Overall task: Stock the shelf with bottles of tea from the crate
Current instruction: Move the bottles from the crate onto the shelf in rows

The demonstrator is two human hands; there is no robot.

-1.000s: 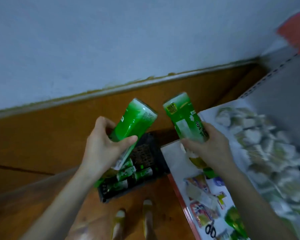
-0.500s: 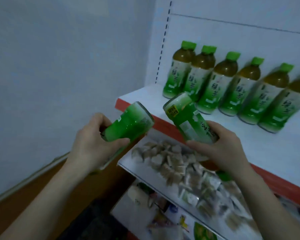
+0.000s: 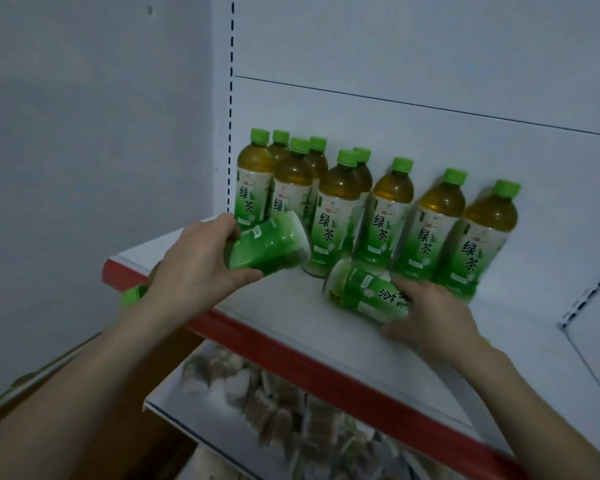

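Both held bottles (image 3: 267,247) have risen over the white shelf (image 3: 291,306).

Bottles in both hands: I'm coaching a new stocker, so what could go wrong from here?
The left hand tilts the left bottle with its base at the standing row; swinging it upright could topple one. The right hand holds the right bottle nearly sideways beside that row and could knock it. Both hands are full, so neither could catch a fall.

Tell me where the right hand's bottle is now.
Head view, right of centre: the right hand holds the bottle tilted over the shelf, just before the standing bottles.
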